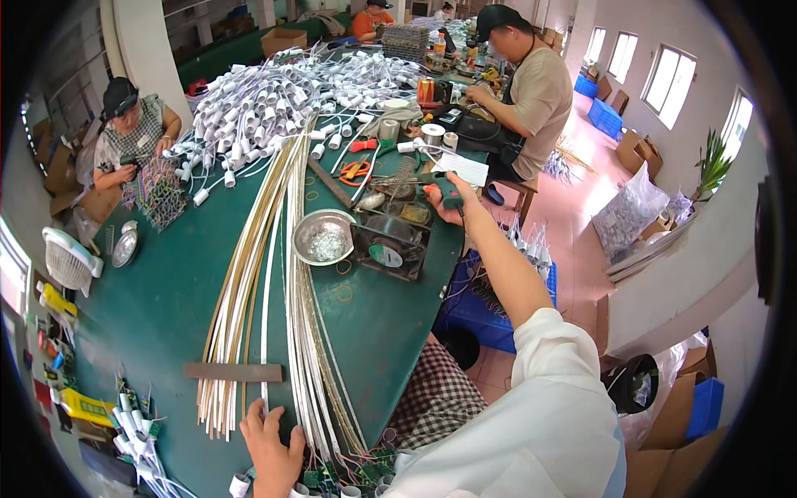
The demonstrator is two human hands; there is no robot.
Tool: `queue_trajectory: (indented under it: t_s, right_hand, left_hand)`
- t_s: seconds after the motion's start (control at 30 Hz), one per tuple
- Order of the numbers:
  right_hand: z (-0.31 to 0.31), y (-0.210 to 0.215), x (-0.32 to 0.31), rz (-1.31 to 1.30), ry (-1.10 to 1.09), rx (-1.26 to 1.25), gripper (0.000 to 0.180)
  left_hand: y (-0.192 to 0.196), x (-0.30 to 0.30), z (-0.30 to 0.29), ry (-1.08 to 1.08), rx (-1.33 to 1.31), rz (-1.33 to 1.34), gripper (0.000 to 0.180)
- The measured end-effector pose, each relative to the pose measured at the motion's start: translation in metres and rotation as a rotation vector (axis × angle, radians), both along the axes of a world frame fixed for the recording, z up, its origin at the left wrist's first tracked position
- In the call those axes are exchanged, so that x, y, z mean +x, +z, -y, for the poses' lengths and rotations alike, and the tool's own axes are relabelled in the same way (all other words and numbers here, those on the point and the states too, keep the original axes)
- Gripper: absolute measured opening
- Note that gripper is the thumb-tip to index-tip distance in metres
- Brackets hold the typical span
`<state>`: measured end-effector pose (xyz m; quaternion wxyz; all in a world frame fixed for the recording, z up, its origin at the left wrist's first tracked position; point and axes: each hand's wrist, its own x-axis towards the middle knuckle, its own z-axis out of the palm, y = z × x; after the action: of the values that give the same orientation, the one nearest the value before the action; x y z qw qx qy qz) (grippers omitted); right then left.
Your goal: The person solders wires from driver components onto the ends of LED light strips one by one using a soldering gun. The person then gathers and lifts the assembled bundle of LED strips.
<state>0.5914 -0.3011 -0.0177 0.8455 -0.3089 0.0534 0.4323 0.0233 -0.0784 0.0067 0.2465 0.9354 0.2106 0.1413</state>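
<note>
My right hand (pixel 448 199) reaches far out over the green table (pixel 149 315) and is closed on a dark green handheld tool (pixel 447 189) next to a small black fan (pixel 388 242). My left hand (pixel 270 448) rests palm down at the near table edge, fingers spread. It touches the near ends of a long bundle of white and gold strips (pixel 286 282) that runs away across the table. Small green circuit boards with wires (pixel 349 473) lie just right of that hand.
A metal bowl of small parts (pixel 325 236) sits by the fan. A heap of white sockets with cables (pixel 274 100) covers the far table. Orange-handled pliers (pixel 355 170) and tape rolls (pixel 432 133) lie beyond. Three other people work around the table. A blue crate (pixel 490 307) stands on the floor.
</note>
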Motion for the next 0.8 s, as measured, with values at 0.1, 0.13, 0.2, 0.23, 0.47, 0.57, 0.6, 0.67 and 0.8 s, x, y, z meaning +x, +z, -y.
queue_trajectory:
  t_s: [0.1, 0.13, 0.2, 0.23, 0.47, 0.57, 0.6, 0.67, 0.8]
  right_hand:
    - [-0.001, -0.007, 0.012, 0.282, -0.177, -0.347, 0.061]
    - [-0.003, -0.004, -0.003, 0.477, -0.21, -0.511, 0.055]
    - [-0.003, 0.012, -0.016, 0.941, -0.153, -1.397, 0.054]
    - [0.023, 0.02, -0.008, 1.171, -0.076, -1.698, 0.056]
    - [-0.079, 0.095, -0.27, 1.986, -0.514, -0.593, 0.013]
    - [-0.147, 0.073, -0.33, 2.175, 0.034, -0.347, 0.016]
    - [-0.167, 0.059, -0.339, 2.159, 0.167, -0.331, 0.02]
    - [-0.203, 0.039, -0.346, 2.176, 0.37, -0.424, 0.033]
    - [-0.242, 0.035, -0.35, 2.274, 0.993, -0.447, 0.059]
  left_hand:
    - [-0.012, -0.002, -0.007, 0.004, 0.046, 0.07, 0.036]
    - [-0.014, -0.004, -0.007, 0.027, 0.034, 0.051, 0.036]
    - [-0.011, -0.003, -0.009, 0.038, 0.037, 0.064, 0.032]
    - [-0.008, 0.002, -0.01, 0.008, 0.037, 0.095, 0.03]
    - [-0.011, 0.006, -0.013, 0.032, 0.075, 0.113, 0.03]
    - [-0.015, 0.007, -0.014, 0.022, 0.113, 0.145, 0.03]
    - [-0.017, 0.008, -0.013, 0.016, 0.119, 0.161, 0.029]
    - [-0.016, 0.007, -0.011, 0.029, 0.107, 0.201, 0.026]
    - [-0.021, -0.003, -0.008, 0.083, 0.047, 0.22, 0.023]
